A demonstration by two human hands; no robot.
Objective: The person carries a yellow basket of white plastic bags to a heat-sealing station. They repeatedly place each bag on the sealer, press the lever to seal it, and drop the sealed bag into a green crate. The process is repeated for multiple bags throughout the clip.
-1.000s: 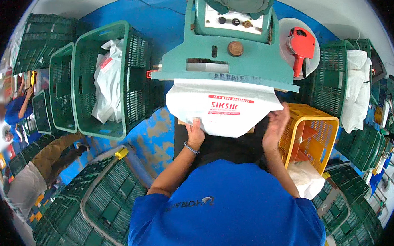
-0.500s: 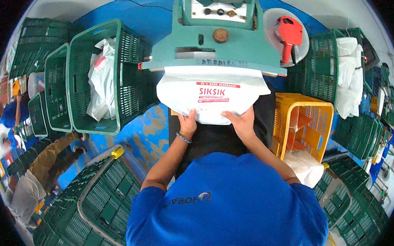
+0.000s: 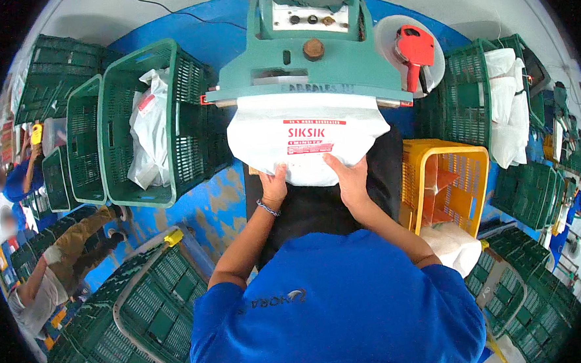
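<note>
A plump white plastic bag (image 3: 255, 140) with red print lies before me, its far edge at the long bar of a green bag-sealing machine (image 3: 232, 76). My left hand (image 3: 275, 185) holds the bag's near edge at its left, thumb on top and the other fingers beneath. At the right of the same edge, my right hand (image 3: 352, 181) grips the bag, its thumb pressed on the upper face. The fingers under the bag are hidden. Whether the bag's far edge is clamped in the bar cannot be seen.
Left of the machine, a green crate (image 3: 107, 132) holds white bags. A red label gun (image 3: 416, 55) lies on a white round surface at right. Beyond stands a green crate (image 3: 460, 87) with white bags. A yellow crate (image 3: 482, 178) stands by my right arm. Co-workers are at far left.
My view has shifted a little, so the machine and bag appear slightly farther left. Both thumbs now lie slightly further up the bag. The bag stays at the bar.
</note>
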